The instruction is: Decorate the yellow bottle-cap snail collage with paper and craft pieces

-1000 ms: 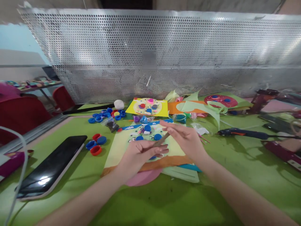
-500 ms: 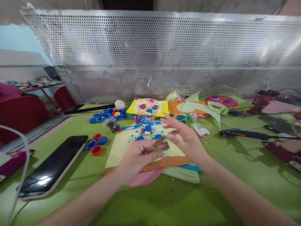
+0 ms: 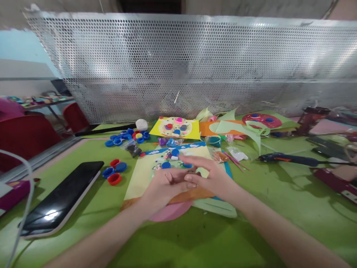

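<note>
My left hand [image 3: 166, 184] is turned partly palm up above the near part of a pale yellow craft sheet [image 3: 138, 178]. Its fingers curl into a cup, and something small and dark seems to lie in them, too small to name. Over those fingers reaches my right hand [image 3: 213, 175], its thumb and forefinger apart and the thumb close to the left fingertips. Blue bottle caps [image 3: 166, 165] and small decorations sit on the sheet beyond my hands. A blue strip with white clouds edges its far side, and a brown strip [image 3: 131, 203] its near side.
Loose caps [image 3: 114, 179] and a phone [image 3: 64, 197] lie to the left. A yellow card [image 3: 156, 128] stands behind the sheet, near small bags of beads [image 3: 174, 142]. On the right are a glue gun [image 3: 288, 159] and pink sticks [image 3: 237, 160]. A perforated metal panel [image 3: 178, 48] closes the back.
My right hand has come down and left, from above the sheet's right side onto the left hand's fingers. An orange-brown bag at the right is now uncovered. My left hand has barely moved.
</note>
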Demonstrator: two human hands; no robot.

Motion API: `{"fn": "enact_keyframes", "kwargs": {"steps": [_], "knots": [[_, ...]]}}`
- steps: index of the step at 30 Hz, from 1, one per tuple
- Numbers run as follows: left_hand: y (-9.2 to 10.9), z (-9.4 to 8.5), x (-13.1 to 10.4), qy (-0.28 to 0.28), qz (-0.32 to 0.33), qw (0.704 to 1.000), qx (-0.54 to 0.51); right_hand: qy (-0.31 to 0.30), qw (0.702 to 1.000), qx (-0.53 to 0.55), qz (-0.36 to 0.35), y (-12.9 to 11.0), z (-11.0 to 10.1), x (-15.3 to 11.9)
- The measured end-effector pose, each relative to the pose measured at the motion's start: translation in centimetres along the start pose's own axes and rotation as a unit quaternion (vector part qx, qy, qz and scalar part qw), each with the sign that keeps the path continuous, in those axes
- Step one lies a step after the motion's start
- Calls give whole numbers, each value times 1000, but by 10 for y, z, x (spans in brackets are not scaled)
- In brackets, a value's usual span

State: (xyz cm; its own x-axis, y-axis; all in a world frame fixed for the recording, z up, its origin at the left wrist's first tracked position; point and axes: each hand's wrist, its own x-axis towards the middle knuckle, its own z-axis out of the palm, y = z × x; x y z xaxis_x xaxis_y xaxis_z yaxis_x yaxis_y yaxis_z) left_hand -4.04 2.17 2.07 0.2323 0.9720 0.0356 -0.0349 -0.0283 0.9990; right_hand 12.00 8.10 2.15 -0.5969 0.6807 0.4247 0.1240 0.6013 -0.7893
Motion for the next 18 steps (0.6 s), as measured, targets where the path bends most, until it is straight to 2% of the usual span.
{"fn": "enact_keyframes", "kwargs": {"steps": [2, 6, 8, 12, 14, 16, 18], "knots": [[1, 1, 0, 13, -13, 1000, -3, -12, 1000, -10, -10, 1, 3, 0], [2, 3, 2, 28, -26, 998, -49, 73, 997, -40, -4, 4, -3, 2], [1, 3, 2, 24, -15, 998, -54, 89, 996, -31, 4, 3, -6, 2], [0, 1, 0, -6, 6, 1000, -23, 2, 1000, -8, 30, -1, -2, -1], [1, 2, -2, -3, 6, 1000, 1, -32, 999, 1, 36, -2, 2, -2], [2, 3, -2, 13, -1, 1000, 18, -44, 999, -10, 18, -3, 1, -1], [3, 5, -1, 31, -12, 999, 13, -15, 999, -51, -1, -2, -3, 0]]}}
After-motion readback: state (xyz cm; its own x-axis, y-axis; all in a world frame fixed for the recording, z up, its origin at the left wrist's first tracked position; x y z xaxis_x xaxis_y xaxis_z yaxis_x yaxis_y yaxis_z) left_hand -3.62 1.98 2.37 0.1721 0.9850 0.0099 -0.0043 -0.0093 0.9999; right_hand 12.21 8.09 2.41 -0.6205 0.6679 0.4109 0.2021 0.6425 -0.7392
